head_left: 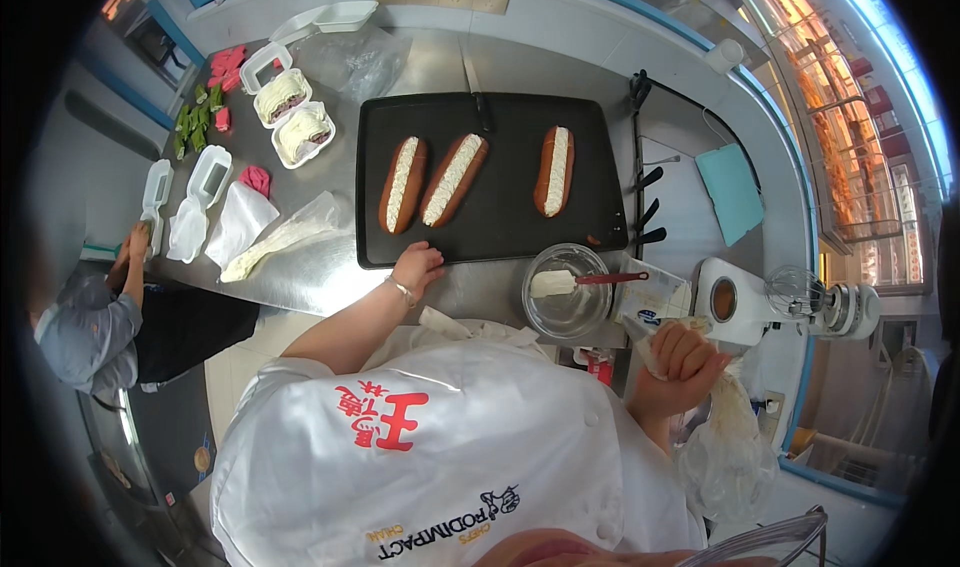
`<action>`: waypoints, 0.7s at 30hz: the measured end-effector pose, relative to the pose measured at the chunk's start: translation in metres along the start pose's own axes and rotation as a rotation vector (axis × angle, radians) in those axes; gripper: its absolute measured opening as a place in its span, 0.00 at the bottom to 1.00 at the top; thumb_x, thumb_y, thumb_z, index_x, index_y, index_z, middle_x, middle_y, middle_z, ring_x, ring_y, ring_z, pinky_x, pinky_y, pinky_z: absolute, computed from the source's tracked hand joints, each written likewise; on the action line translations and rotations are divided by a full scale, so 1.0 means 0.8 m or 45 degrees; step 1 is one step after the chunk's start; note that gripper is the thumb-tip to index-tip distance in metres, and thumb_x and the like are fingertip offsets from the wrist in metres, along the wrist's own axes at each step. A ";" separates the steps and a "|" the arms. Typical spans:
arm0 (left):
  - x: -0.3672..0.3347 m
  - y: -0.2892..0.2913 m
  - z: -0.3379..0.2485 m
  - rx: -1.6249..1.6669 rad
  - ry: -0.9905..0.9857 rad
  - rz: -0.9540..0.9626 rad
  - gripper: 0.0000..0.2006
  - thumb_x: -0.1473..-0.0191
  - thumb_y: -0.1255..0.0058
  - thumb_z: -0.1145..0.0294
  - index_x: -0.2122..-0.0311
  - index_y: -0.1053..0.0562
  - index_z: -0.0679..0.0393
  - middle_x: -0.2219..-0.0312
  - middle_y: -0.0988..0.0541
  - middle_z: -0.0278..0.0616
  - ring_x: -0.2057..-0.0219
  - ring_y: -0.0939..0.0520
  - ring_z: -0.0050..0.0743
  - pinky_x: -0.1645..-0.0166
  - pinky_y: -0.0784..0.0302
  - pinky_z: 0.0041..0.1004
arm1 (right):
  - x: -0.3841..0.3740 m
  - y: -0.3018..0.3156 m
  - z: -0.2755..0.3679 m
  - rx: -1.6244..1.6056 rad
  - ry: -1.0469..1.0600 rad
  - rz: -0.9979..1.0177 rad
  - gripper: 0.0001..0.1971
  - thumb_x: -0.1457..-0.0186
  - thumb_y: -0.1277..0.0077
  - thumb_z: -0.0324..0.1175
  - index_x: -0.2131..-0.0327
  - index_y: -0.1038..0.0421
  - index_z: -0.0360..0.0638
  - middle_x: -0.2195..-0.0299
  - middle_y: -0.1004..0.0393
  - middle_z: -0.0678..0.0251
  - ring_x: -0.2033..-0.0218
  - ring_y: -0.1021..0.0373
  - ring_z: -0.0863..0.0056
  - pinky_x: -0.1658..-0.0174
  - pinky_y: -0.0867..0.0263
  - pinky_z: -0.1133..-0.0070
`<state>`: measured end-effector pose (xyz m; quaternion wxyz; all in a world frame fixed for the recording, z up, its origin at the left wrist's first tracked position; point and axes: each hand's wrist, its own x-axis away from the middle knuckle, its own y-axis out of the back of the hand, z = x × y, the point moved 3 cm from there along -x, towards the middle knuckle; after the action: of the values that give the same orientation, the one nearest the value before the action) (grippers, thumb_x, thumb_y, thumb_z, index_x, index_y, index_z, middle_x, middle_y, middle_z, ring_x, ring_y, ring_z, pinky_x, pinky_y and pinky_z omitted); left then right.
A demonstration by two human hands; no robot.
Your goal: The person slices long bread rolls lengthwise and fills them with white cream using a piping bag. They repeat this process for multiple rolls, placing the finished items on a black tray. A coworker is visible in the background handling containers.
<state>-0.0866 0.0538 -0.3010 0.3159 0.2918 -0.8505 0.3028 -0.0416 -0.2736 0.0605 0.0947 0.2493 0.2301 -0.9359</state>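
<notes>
My right hand (pixel 680 369) is closed around a clear piping bag (pixel 730 432) of pale cream, whose full part hangs below the fist. The bag's narrow end points toward the glass bowl (pixel 568 317). A spatula with a red handle (pixel 612 278) and cream on its blade rests across that bowl. My left hand (pixel 416 270) lies at the near edge of a black baking tray (pixel 520 202), fingers stretched and loosely apart, holding nothing. On the tray are three long brown buns, a left one (pixel 403 185), a middle one (pixel 455 180) and a right one (pixel 554 172), each with a white cream strip.
A knife (pixel 478 97) lies over the tray's far edge. Foam boxes (pixel 302 134), one with filled food, and another piping bag (pixel 290 237) lie left on the steel table (pixel 320 192). A stand mixer (pixel 730 302) is at right. A co-worker (pixel 95 327) handles a box at far left.
</notes>
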 end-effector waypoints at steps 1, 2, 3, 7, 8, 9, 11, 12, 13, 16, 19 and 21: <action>-0.005 -0.002 -0.003 0.190 0.072 0.011 0.35 0.51 0.53 0.82 0.37 0.47 0.58 0.47 0.31 0.44 0.55 0.26 0.36 0.53 0.27 0.38 | 0.003 -0.007 0.001 0.012 0.003 -0.015 0.27 0.31 0.74 0.44 0.88 0.53 0.52 0.91 0.54 0.76 0.89 0.58 0.83 0.81 0.56 0.82; -0.012 -0.007 -0.007 0.334 0.109 0.012 0.35 0.52 0.54 0.83 0.37 0.47 0.57 0.47 0.32 0.44 0.54 0.26 0.37 0.52 0.27 0.38 | 0.006 -0.014 0.002 0.024 0.006 -0.029 0.28 0.31 0.74 0.44 0.88 0.53 0.52 0.91 0.54 0.76 0.89 0.58 0.83 0.81 0.57 0.82; -0.019 -0.011 -0.012 0.440 0.120 0.004 0.35 0.52 0.55 0.84 0.37 0.47 0.56 0.46 0.33 0.44 0.54 0.26 0.37 0.52 0.27 0.38 | 0.008 -0.020 0.004 0.038 0.011 -0.035 0.28 0.31 0.74 0.44 0.88 0.54 0.52 0.91 0.54 0.76 0.89 0.58 0.83 0.81 0.57 0.82; 0.024 -0.046 -0.060 0.438 -0.031 -0.102 0.37 0.54 0.60 0.90 0.37 0.47 0.53 0.43 0.37 0.43 0.52 0.28 0.39 0.50 0.27 0.40 | 0.020 -0.033 0.002 0.131 -0.018 -0.151 0.28 0.31 0.73 0.45 0.89 0.55 0.52 0.91 0.54 0.75 0.89 0.59 0.83 0.81 0.57 0.81; -0.044 -0.023 -0.008 0.401 -0.009 0.100 0.35 0.55 0.60 0.90 0.39 0.44 0.53 0.41 0.39 0.42 0.52 0.27 0.39 0.51 0.27 0.40 | 0.014 -0.042 0.005 0.158 -0.038 -0.169 0.28 0.31 0.73 0.45 0.89 0.55 0.52 0.91 0.54 0.75 0.89 0.59 0.83 0.81 0.57 0.81; -0.031 -0.036 -0.004 0.235 0.110 0.056 0.32 0.54 0.62 0.89 0.42 0.39 0.54 0.45 0.36 0.42 0.54 0.26 0.37 0.54 0.24 0.40 | 0.015 -0.039 0.001 0.173 -0.036 -0.183 0.28 0.32 0.72 0.45 0.89 0.55 0.52 0.91 0.54 0.75 0.89 0.58 0.82 0.81 0.57 0.81; 0.034 -0.052 -0.039 0.027 0.271 0.146 0.26 0.53 0.61 0.87 0.47 0.36 0.55 0.51 0.32 0.39 0.58 0.24 0.34 0.58 0.23 0.37 | 0.014 -0.038 -0.003 0.183 -0.027 -0.202 0.29 0.32 0.72 0.46 0.89 0.56 0.52 0.91 0.54 0.75 0.89 0.58 0.82 0.81 0.57 0.81; 0.045 -0.055 -0.044 -0.019 0.321 0.163 0.24 0.52 0.61 0.86 0.49 0.34 0.55 0.54 0.30 0.38 0.61 0.23 0.32 0.60 0.23 0.36 | 0.011 -0.041 -0.004 0.211 -0.024 -0.234 0.29 0.32 0.72 0.46 0.89 0.56 0.52 0.91 0.54 0.75 0.89 0.58 0.82 0.81 0.57 0.81; 0.007 -0.046 -0.013 0.044 0.318 0.122 0.22 0.52 0.60 0.85 0.50 0.33 0.55 0.57 0.28 0.37 0.62 0.22 0.30 0.62 0.23 0.34 | 0.005 -0.046 -0.006 0.237 -0.024 -0.258 0.29 0.32 0.72 0.46 0.89 0.56 0.52 0.91 0.54 0.74 0.89 0.57 0.82 0.81 0.56 0.81; -0.011 -0.066 -0.061 -0.023 0.030 0.086 0.16 0.50 0.57 0.82 0.55 0.31 0.54 0.64 0.26 0.33 0.67 0.22 0.24 0.66 0.25 0.27 | -0.008 -0.044 -0.020 0.261 -0.029 -0.258 0.29 0.32 0.71 0.46 0.89 0.55 0.52 0.91 0.53 0.74 0.89 0.56 0.82 0.82 0.55 0.81; -0.035 -0.097 -0.151 -0.240 -0.431 0.095 0.10 0.47 0.52 0.75 0.58 0.28 0.54 0.69 0.25 0.31 0.69 0.23 0.19 0.69 0.29 0.20 | -0.022 -0.046 -0.033 0.294 -0.050 -0.243 0.29 0.32 0.71 0.46 0.89 0.55 0.51 0.91 0.53 0.74 0.89 0.55 0.81 0.82 0.55 0.80; -0.103 -0.122 -0.205 -0.547 -0.607 0.120 0.10 0.46 0.50 0.68 0.58 0.28 0.56 0.68 0.23 0.35 0.68 0.22 0.28 0.66 0.26 0.27 | -0.032 -0.047 -0.045 0.295 -0.070 -0.250 0.29 0.32 0.71 0.46 0.89 0.55 0.51 0.92 0.53 0.74 0.89 0.55 0.81 0.82 0.55 0.80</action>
<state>0.0915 0.1309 -0.2267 0.1480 0.2416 -0.9575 0.0540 -0.0157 -0.2219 0.0602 -0.0205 0.2090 0.1410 -0.9675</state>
